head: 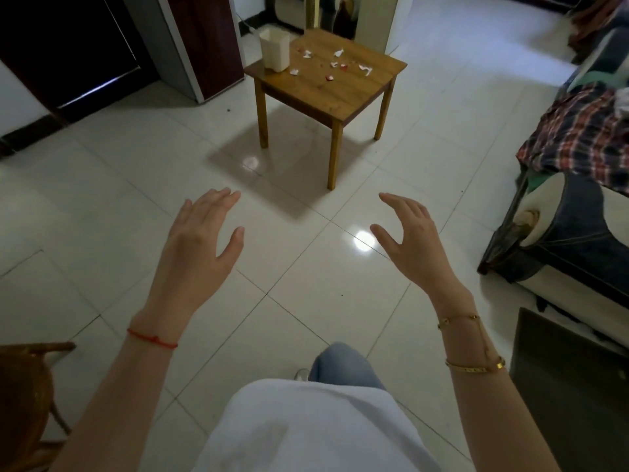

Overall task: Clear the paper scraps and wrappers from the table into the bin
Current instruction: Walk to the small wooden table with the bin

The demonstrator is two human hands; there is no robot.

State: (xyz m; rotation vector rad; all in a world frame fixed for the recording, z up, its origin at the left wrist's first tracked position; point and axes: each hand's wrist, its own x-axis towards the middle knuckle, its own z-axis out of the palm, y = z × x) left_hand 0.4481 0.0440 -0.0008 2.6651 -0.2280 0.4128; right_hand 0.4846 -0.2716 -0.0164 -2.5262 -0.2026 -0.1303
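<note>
White and red paper scraps (335, 64) lying scattered on wooden counter (340, 93), beside cream bin (274, 51). Left hand (200, 233), right hand (410, 233) hanging wide, holding nothing, well apart from counter. Best stepping close, then sweeping scraps toward bin.

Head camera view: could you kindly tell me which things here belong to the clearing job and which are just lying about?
Belongs to the job:
paper scraps
cream bin
wooden table
left hand, empty
right hand, empty

Just lying about:
plaid cloth
sofa
wooden chair
</note>
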